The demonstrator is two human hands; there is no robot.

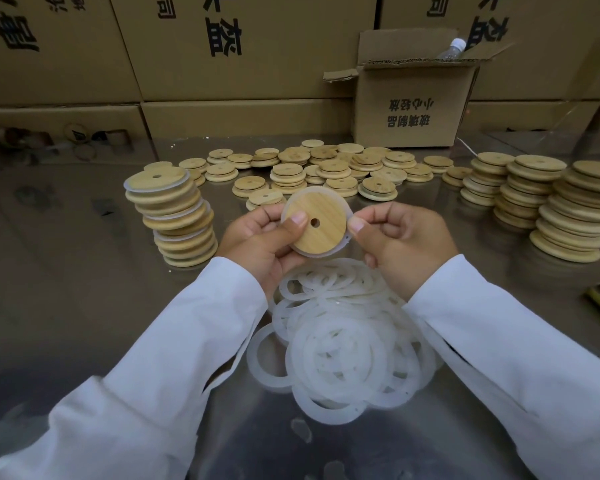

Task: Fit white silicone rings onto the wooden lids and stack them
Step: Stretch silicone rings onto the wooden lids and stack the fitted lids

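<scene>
White sleeves (153,375) fill the bottom of my feed, one coming in over each near corner of the shiny steel table (66,271), and right between them, close to the near edge, sits a messy pile of white silicone rings (340,341), all overlapping each other. Just above that pile both hands are up off the surface holding one wooden lid (326,237) flat-face toward me, little hole in the middle. My left hand (257,237) is gripping it from the left with the thumb pressed on the face, and the right hand (402,244) is pinching the right rim, thumb on top and fingers curled behind. I can see a silicone ring (342,244) peeking out around the lid's edge, but honestly can't tell if it's seated all the way round. Off toward the left edge there's a leaning finished stack (177,216) of lids with white rings showing between them. Further back, across the middle of the table, loose lids (326,168) are scattered in low heaps, and along the right edge there are a few taller bare stacks (541,202). At the far edge an open cardboard box (413,109) has a bottle (452,48) poking out, with big printed cartons (222,46) walled up behind everything.
</scene>
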